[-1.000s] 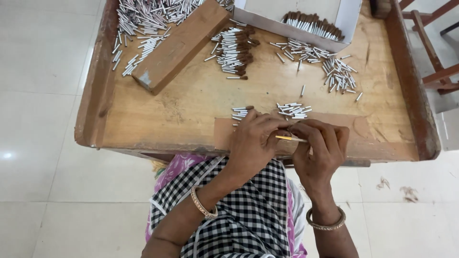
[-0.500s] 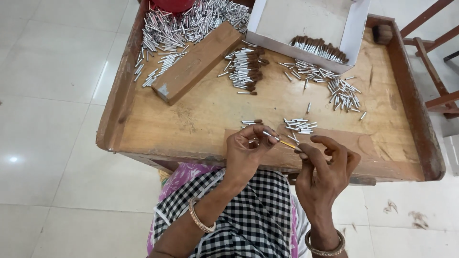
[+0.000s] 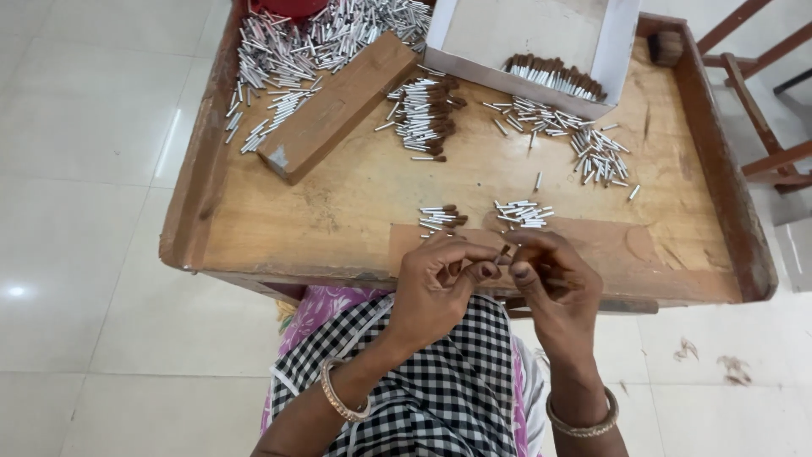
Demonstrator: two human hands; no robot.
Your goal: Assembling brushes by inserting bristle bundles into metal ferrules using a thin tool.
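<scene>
A white cardboard box (image 3: 622, 51), open-topped, sits at the twelve o'clock edge of the wooden tray table (image 3: 338, 203), with a row of brown-tipped tubes (image 3: 554, 76) along its near wall. At ten o'clock a wooden block (image 3: 338, 106) lies slantwise beside a heap of silver tubes (image 3: 288, 42). At six o'clock the left hand (image 3: 440, 283) and the right hand (image 3: 550, 275) meet over the table's near edge, fingertips curled together, pinching a small brown-tipped piece (image 3: 505, 251) between them; which hand grips it cannot be told. Just beyond the hands, toward twelve, lie two little piles of tubes (image 3: 520, 213).
</scene>
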